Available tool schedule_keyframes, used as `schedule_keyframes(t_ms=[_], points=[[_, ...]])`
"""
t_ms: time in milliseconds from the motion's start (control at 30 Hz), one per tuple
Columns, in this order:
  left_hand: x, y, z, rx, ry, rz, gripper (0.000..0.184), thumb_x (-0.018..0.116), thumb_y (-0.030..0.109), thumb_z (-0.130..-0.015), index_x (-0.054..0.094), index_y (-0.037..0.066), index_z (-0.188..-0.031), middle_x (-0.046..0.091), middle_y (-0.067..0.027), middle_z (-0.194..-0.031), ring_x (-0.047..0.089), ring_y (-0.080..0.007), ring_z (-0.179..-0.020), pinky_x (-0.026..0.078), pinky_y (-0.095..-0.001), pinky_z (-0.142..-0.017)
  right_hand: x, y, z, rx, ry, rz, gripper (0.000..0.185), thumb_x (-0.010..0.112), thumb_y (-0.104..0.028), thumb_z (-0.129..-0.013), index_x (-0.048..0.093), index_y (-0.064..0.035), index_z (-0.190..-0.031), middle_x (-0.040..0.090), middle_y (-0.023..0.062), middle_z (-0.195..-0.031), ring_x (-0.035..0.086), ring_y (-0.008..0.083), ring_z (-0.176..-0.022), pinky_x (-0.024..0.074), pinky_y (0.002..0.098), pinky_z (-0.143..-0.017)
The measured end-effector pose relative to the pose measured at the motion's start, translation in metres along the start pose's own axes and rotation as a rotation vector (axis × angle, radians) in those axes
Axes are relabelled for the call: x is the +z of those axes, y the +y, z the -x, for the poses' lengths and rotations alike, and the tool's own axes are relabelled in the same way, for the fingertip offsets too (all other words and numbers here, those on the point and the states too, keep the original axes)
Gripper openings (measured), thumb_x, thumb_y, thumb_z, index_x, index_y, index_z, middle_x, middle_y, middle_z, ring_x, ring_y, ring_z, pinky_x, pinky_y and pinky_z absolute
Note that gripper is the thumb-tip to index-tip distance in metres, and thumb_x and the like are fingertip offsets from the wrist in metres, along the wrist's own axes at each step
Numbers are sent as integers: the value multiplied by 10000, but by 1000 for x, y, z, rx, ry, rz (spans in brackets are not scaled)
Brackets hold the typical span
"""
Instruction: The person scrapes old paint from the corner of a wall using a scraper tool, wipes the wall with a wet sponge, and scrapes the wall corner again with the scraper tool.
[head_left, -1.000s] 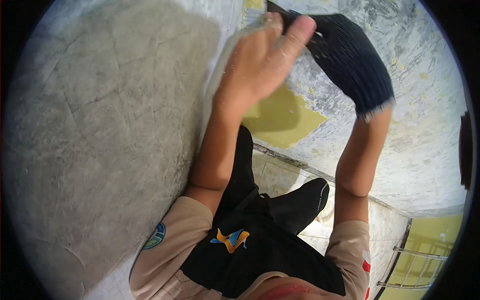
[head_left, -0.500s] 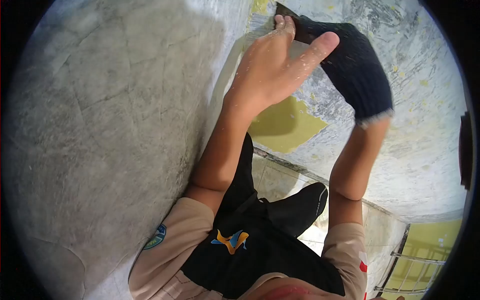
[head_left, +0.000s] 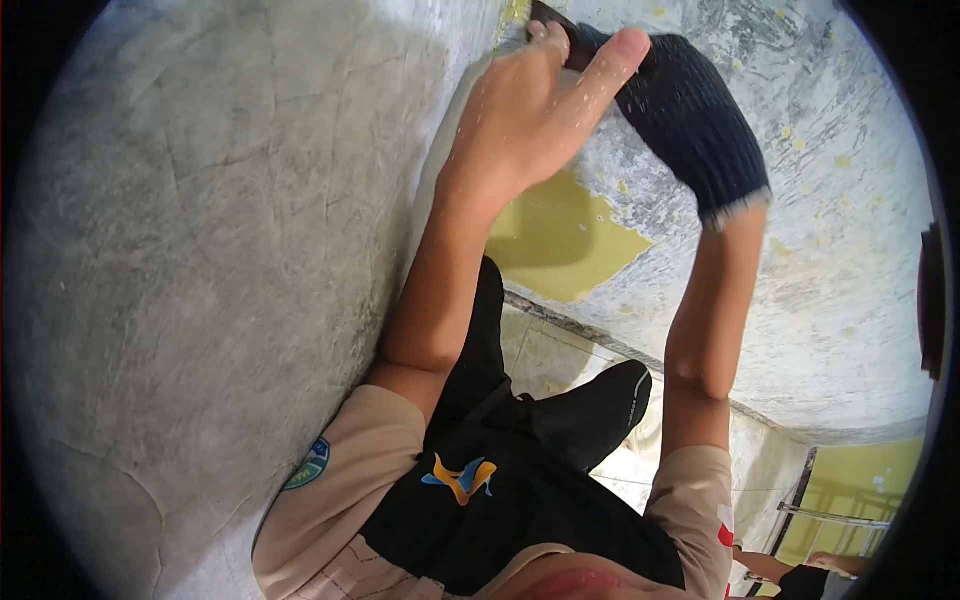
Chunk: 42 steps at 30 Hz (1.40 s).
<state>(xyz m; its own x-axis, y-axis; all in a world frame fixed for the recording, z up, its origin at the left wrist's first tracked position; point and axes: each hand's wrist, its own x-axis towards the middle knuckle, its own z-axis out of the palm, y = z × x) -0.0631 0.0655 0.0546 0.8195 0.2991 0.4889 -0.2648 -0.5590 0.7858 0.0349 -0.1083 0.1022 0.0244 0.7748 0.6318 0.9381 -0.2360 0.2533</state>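
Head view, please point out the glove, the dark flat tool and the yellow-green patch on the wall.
Glove (head_left: 695, 120): head view, middle of its dark ribbed fabric.
Dark flat tool (head_left: 579, 50): head view, exposed stretch of its flat face.
Yellow-green patch (head_left: 572, 235): head view, middle of its surface.

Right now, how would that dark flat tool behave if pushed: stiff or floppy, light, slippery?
Probably fairly stiff: the dark flat tool shows no obvious bend under the left hand's fingertips. Likely light, as its visible part looks slim, though the gloved right hand hides the rest. Perhaps slippery to bare fingers: pale specks, maybe dust, dot the left hand.
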Motion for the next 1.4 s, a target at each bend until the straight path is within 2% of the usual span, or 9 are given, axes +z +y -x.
schedule_keyframes(t_ms=[133, 333, 667, 767, 1000, 1067, 1133, 1333, 1400], points=[[19, 0, 0, 173, 305, 79, 1163, 419, 826, -874, 468, -261, -1282, 447, -493, -1314, 491, -505, -1301, 410, -429, -1096, 19, 7, -8, 1, 14, -22, 245, 580, -162, -935, 691, -29, -1108, 680, 198, -989, 618, 400, -925, 501, 449, -795], [18, -3, 3, 71, 120, 51, 1185, 414, 821, -880, 367, -258, -1368, 415, -476, -1371, 474, -518, -1311, 389, -438, -1111, 19, 8, -15, -43, -5, -143, 255, 590, -198, -933, 693, -22, -1087, 691, 197, -981, 633, 391, -911, 511, 463, -793], [21, 1, 2, 160, 242, 46, 1183, 391, 842, -872, 462, -262, -1293, 511, -479, -1250, 574, -507, -1208, 458, -446, -1030, 23, 14, -14, 124, -47, -107, 175, 618, -145, -909, 677, -15, -1009, 674, 209, -952, 634, 391, -920, 506, 467, -787], [6, 0, -2, 168, 126, 223, 1178, 382, 835, -882, 459, -266, -1291, 608, -450, -1088, 631, -504, -1113, 489, -458, -981, 9, 12, -10, -180, 101, 90, 219, 598, -182, -924, 681, -10, -1032, 672, 228, -938, 638, 396, -918, 503, 466, -783], [7, 9, 6, 63, 111, 62, 965, 410, 817, -886, 645, -118, -842, 674, -263, -728, 700, -457, -866, 520, -478, -855, 22, 6, -15, 48, 14, -199, 214, 567, -177, -949, 685, -29, -1048, 670, 202, -973, 625, 403, -932, 505, 459, -779], [11, -2, -6, 133, 170, 173, 1010, 419, 823, -877, 641, -159, -957, 678, -277, -752, 699, -455, -928, 512, -468, -902, 2, 1, -13, -114, -58, 115, 213, 576, -183, -944, 693, -37, -1045, 678, 200, -998, 627, 401, -940, 509, 457, -787], [3, 5, 7, -89, -23, 61, 899, 413, 760, -936, 572, -16, -1362, 526, -317, -1407, 456, -372, -1397, 337, -378, -1142, 19, 9, -14, -88, -50, 54, 216, 576, -181, -940, 691, -32, -1046, 680, 202, -999, 626, 404, -936, 510, 459, -794], [23, -8, 4, 199, 368, -34, 846, 386, 745, -957, 694, -36, -1065, 686, -259, -1046, 627, -358, -1089, 374, -385, -1098, 14, -11, -13, 42, -42, 47, 248, 589, -197, -923, 683, -26, -1077, 675, 211, -979, 621, 420, -935, 507, 464, -819], [1, 0, 4, -18, -88, 113, 866, 339, 740, -971, 672, -34, -1172, 648, -297, -1205, 592, -396, -1211, 370, -391, -1101, 3, -17, -11, 118, -50, 73, 226, 591, -187, -920, 684, -28, -1050, 674, 214, -972, 621, 420, -930, 508, 461, -804]])
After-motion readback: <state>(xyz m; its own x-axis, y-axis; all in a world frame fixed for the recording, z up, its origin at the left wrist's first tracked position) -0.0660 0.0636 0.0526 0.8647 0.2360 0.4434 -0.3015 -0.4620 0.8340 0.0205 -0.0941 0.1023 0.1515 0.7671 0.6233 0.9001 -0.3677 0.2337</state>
